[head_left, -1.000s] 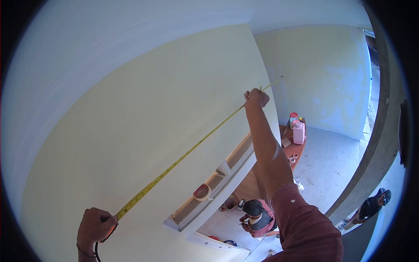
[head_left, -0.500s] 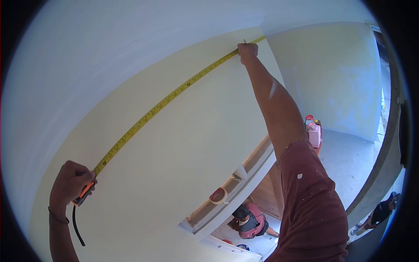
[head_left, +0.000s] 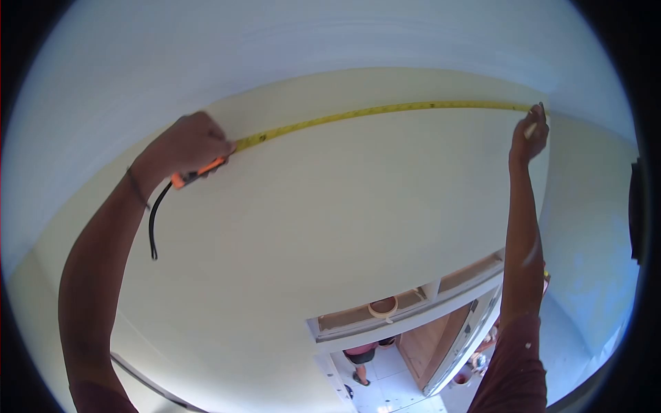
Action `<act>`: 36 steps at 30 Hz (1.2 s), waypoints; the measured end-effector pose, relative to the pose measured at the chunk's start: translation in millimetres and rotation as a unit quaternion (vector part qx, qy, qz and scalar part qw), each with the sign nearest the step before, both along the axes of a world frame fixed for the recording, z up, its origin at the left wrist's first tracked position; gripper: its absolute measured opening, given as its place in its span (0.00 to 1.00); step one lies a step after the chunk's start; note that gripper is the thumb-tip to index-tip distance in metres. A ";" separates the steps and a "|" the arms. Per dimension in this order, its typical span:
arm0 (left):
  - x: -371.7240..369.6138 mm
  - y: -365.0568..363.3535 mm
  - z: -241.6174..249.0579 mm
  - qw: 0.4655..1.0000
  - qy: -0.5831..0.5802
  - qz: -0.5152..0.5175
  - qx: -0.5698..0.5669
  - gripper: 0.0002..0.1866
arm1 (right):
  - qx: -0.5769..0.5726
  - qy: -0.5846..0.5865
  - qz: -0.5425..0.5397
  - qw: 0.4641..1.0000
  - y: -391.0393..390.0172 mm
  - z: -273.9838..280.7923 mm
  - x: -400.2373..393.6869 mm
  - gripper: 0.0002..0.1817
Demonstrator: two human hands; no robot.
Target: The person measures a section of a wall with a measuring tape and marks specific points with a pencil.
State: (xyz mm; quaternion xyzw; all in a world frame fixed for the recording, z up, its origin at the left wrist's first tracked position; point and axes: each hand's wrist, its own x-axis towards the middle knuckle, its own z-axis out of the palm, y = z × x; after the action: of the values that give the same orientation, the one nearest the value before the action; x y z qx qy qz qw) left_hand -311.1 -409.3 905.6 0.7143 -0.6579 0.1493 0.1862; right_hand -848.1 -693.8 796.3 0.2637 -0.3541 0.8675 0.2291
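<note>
A yellow tape measure blade (head_left: 358, 113) stretches across the upper wall, just below the ceiling line. My left hand (head_left: 189, 143) is closed around the tape measure's orange and black case (head_left: 200, 172), from which a black wrist strap (head_left: 153, 227) dangles. At the far right, close to the wall corner, my right hand (head_left: 529, 138) has its fingers closed at the other end of the blade. A thin, pale stick, pencil-like in shape (head_left: 530, 130), also shows in that hand.
Below is a door frame with a ledge (head_left: 441, 289) over it, where a roll of tape (head_left: 383, 307) sits. A wooden door (head_left: 437, 341) stands ajar. Through the opening, a person's leg (head_left: 361, 368) shows on the tiled floor. The ceiling (head_left: 330, 34) runs close above my hands.
My view has turned to the right and the tape now lies more level. My left hand has risen with the case; my right hand has shifted to the corner. The person below is less visible.
</note>
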 end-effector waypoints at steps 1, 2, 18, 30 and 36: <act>-5.4 -3.6 3.5 1.000 0.006 0.027 -0.001 0.18 | -0.111 0.052 0.120 0.985 18.8 -2.7 26.8 0.23; -6.9 -6.7 6.7 0.999 0.011 0.032 -0.003 0.18 | -0.108 0.110 0.234 0.960 38.3 -5.8 54.2 0.21; -24.7 -9.0 25.8 0.986 -0.091 0.140 0.021 0.09 | -0.122 0.413 0.590 0.683 92.7 32.1 272.8 0.06; -21.0 -17.4 23.9 0.984 -0.106 0.142 0.031 0.09 | -0.105 0.411 0.533 0.732 86.1 30.8 288.1 0.05; -20.5 -17.7 25.1 0.982 -0.117 0.143 0.036 0.09 | -0.108 0.418 0.532 0.729 85.2 31.9 289.0 0.05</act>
State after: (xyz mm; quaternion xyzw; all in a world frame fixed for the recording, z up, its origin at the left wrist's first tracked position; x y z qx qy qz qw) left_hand -331.6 -427.0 930.7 0.7850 -0.5709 0.2333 0.0592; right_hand -559.1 -608.6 828.1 0.7181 0.0719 0.6821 -0.1180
